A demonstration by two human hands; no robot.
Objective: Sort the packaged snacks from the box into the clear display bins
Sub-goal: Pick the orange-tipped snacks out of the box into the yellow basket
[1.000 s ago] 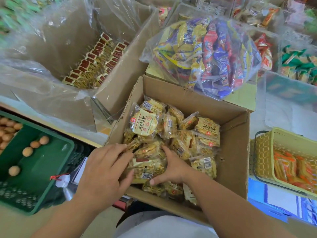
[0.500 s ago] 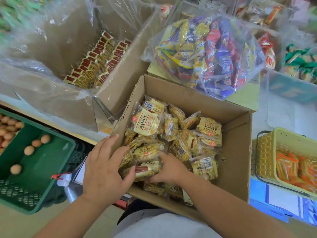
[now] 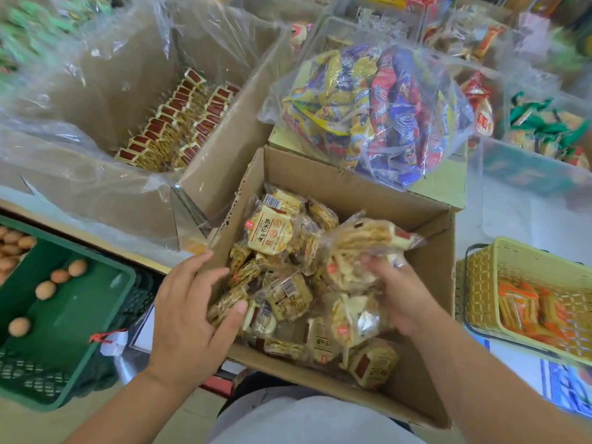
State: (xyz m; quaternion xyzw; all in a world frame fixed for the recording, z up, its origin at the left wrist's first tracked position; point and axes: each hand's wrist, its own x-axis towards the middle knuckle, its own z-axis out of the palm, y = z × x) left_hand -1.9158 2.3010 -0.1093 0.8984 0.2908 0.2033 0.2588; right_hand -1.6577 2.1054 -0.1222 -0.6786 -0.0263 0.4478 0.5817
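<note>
An open cardboard box (image 3: 352,190) holds a loose heap of yellow, clear-wrapped snack packets (image 3: 288,293); the right hand (image 3: 403,299) grips a bunch of packets (image 3: 362,241) raised above the heap.

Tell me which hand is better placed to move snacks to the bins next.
Probably the right hand: it grips raised packs, nearer the clear bins; the left hand rests open at the box edge.

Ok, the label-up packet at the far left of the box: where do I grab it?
Probably pinch the label-up packet across its side edges from above: it lies face-up on top of the pile, nothing covering it, and the left hand is nearest.
</note>
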